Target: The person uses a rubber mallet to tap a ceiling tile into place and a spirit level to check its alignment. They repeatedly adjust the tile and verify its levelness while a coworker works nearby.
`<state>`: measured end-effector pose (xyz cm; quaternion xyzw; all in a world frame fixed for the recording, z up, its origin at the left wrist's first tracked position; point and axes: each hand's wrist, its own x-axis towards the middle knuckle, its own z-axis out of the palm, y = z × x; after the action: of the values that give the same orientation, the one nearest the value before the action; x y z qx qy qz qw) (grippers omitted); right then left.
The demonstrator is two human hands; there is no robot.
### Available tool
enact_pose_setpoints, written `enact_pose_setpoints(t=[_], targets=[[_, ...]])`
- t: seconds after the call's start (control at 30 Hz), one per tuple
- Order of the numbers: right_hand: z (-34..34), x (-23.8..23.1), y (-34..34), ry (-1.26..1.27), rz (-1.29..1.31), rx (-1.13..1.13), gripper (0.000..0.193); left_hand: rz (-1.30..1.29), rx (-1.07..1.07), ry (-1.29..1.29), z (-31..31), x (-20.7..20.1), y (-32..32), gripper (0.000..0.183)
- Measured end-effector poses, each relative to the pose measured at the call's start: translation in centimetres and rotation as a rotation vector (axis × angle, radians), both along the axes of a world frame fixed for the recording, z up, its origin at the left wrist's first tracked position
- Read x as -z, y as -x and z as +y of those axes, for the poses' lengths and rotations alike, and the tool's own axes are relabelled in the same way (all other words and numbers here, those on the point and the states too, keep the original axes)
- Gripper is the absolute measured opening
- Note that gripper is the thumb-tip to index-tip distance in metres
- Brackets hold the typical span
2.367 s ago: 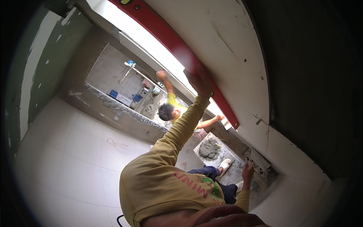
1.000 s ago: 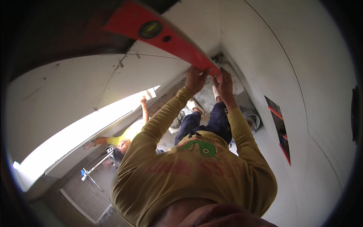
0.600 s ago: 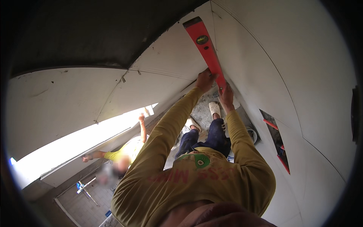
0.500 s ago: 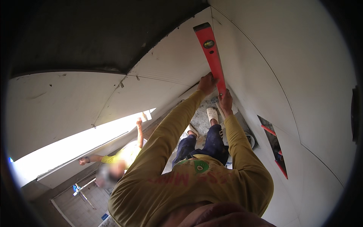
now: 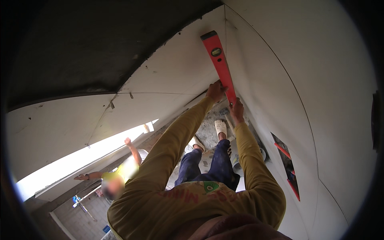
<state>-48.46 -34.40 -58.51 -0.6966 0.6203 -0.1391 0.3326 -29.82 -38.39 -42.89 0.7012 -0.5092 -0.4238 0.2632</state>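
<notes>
A long red spirit level (image 5: 219,63) with a dark end cap and a vial window stands in the corner between two pale wall panels, slightly tilted in the picture. My left hand (image 5: 216,91) grips it along its left edge, below the middle. Lower down, my right hand (image 5: 237,111) is closed around its near end. Both arms are stretched forward in mustard sleeves. Whether the level's far edge touches the wall is not clear.
Right of me a wall panel (image 5: 276,92) has a narrow cutout (image 5: 287,162) with red tubes inside. On the left, a co-worker in yellow (image 5: 120,172) stands with arms raised by a bright opening (image 5: 92,158). My light clogs (image 5: 220,129) rest on a rough, stained floor (image 5: 206,120).
The whole view has shifted slightly, with the level a little lower and further left in the picture. Both hands keep their hold on it. The co-worker also appears lower and further left.
</notes>
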Motion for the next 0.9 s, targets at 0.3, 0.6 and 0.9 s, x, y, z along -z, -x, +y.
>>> enact_pose_setpoints(t=[0.3, 0.6, 0.9], targets=[[-0.6, 3.5, -0.4, -0.055, 0.035, -0.025, 0.046, -0.025, 0.001, 0.016, 0.5, 5.2, -0.2, 0.034], [-0.9, 6.1, -1.2, 0.080, 0.018, -0.078, 0.051, 0.018, -0.010, 0.069, 0.6, 8.4, -1.6, 0.036], [10.0, 9.7, 4.3, -0.223, -0.055, 0.395, 0.038, 0.100, -0.033, 0.076, 2.2, 10.3, -2.0, 0.053]])
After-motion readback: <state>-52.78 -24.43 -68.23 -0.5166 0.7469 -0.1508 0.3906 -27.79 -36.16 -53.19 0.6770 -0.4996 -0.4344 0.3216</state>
